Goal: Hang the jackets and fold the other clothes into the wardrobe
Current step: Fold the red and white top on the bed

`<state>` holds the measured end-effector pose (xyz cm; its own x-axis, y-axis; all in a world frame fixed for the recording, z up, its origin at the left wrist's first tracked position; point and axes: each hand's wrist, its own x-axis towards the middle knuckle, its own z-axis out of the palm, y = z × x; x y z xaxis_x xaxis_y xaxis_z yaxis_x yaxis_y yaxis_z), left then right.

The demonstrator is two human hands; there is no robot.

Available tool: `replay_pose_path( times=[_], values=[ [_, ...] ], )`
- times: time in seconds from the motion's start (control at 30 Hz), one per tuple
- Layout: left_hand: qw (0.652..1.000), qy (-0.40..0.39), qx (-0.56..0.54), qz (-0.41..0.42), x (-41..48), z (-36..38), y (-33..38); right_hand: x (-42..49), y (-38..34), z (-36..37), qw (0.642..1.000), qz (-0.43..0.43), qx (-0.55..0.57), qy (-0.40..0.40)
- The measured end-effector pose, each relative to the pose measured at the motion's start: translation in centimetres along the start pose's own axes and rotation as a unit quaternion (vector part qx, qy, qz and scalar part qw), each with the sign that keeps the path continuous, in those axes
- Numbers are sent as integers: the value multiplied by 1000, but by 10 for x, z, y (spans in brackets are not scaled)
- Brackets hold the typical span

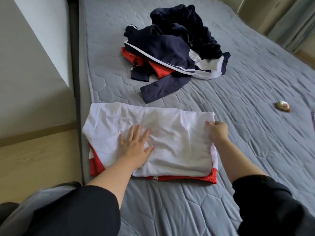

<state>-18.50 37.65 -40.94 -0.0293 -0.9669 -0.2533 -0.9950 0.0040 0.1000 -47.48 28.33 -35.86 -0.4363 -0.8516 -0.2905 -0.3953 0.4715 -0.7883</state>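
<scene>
My left hand presses flat, fingers spread, on the white garment; my right hand pinches its edge.

Small gold-and-red object on grey quilted mattress, wooden floor beside

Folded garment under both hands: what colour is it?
The folded garment is white, with red along its near and left edges; head view.
</scene>
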Motion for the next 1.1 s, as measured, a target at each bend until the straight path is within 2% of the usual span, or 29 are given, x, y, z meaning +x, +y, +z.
replay_pose_path(
  times=[0.07,0.13,0.2,0.23,0.33,0.4,0.53,0.6,0.7,0.77,0.83,0.93,1.03,1.1],
  values=[
    [1000,-6,5,3,0,5,-3,6,-3,-5,995,0,83,53],
    [1000,-11,5,4,0,7,-5,11,-2,-11,976,89,181,86],
    [1000,-11,3,3,-2,7,-6,12,5,-12,970,162,173,55],
    [1000,-10,2,3,-3,7,-5,12,9,-11,974,168,149,40],
    [1000,-6,5,6,-4,4,-6,-1,14,-12,989,135,40,44],
    [1000,-6,6,7,-4,2,-5,-10,18,-16,992,113,30,37],
    [1000,-2,-5,12,-6,-3,-5,-26,25,-13,982,146,87,-80],
    [1000,1,-14,12,-6,-4,-6,-33,24,-13,964,166,164,-130],
    [1000,5,-16,3,-8,-4,-7,-39,31,-14,952,124,268,-82],
    [1000,3,-15,-6,-9,-3,-8,-46,41,-11,971,105,214,-29],
    [1000,3,-7,-9,-9,-2,-8,-55,50,-5,991,87,96,8],
    [1000,25,13,-2,-5,-4,-8,-63,54,4,998,44,6,45],
    [1000,-2,13,4,-4,-4,-8,-71,44,6,987,42,-135,73],
    [1000,-11,18,4,-4,-5,-7,-73,35,7,953,3,-289,95]
  ],
)
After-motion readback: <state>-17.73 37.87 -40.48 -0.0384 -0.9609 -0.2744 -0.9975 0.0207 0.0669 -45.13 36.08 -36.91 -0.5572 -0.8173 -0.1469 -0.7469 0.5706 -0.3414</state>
